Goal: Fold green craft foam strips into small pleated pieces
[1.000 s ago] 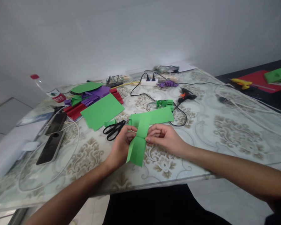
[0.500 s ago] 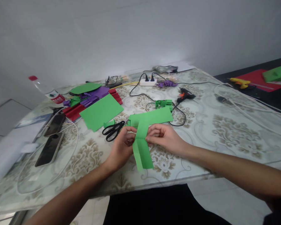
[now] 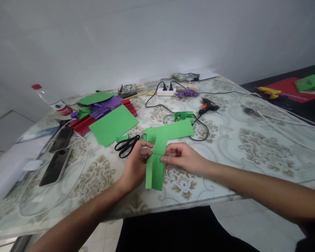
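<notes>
A folded green paper strip (image 3: 157,162) is pinched between both hands above the table's near edge. My left hand (image 3: 135,164) grips its left side and my right hand (image 3: 182,159) grips its right side. The strip's lower end hangs down toward me. Behind the hands lies another green paper strip (image 3: 173,131) flat on the table. Black scissors (image 3: 127,144) lie just left of my left hand.
A patterned tabletop (image 3: 238,147) carries a green sheet (image 3: 112,124), red and purple paper pieces (image 3: 102,112), two phones (image 3: 56,164), a black glue gun (image 3: 208,105), a power strip (image 3: 166,91) with cables, a bottle (image 3: 56,101). A yellow glue gun (image 3: 269,91) lies far right.
The strip's hanging lower end swung from left to right and back toward the middle as my fingers worked the fold. Both hands stayed at the same spot.
</notes>
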### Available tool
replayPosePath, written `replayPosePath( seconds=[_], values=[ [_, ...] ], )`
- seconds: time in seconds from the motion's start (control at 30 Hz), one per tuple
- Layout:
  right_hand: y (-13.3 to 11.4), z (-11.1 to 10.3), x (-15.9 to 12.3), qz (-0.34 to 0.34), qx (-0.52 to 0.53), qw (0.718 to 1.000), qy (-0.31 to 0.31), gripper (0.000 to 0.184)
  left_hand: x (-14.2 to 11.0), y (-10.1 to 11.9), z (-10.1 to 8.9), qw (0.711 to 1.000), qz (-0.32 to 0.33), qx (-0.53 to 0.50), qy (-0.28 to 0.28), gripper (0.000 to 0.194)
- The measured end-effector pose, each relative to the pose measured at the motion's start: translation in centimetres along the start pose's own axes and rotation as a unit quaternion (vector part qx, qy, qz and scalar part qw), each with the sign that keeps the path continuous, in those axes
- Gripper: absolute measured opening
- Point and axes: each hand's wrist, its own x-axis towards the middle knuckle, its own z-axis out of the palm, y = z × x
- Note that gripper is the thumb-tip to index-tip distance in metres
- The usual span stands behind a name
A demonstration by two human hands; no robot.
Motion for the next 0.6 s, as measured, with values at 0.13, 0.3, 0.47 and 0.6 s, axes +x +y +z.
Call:
replayPosePath(
  seconds=[0.13, 0.3, 0.47, 0.6],
  values=[
    [-0.08, -0.06, 0.06, -0.003, -0.01, 1.0, 0.009, 0.036, -0.05, -0.37, -0.1, 1.0, 0.019, 0.013, 0.005, 0.056],
    [-0.07, -0.19, 0.04, -0.019, -0.035, 0.999, 0.023, 0.035, -0.1, -0.52, -0.11, 1.0, 0.022, -0.001, -0.013, 0.051],
    [-0.16, -0.2, 0.08, -0.033, -0.031, 0.998, 0.047, 0.032, -0.17, -0.2, -0.02, 0.999, 0.017, -0.003, -0.033, 0.047],
    [-0.02, -0.42, 0.28, 0.005, 0.019, 0.998, 0.061, 0.028, -0.31, -0.23, -0.44, 0.997, 0.033, 0.022, -0.069, 0.043]
  ],
)
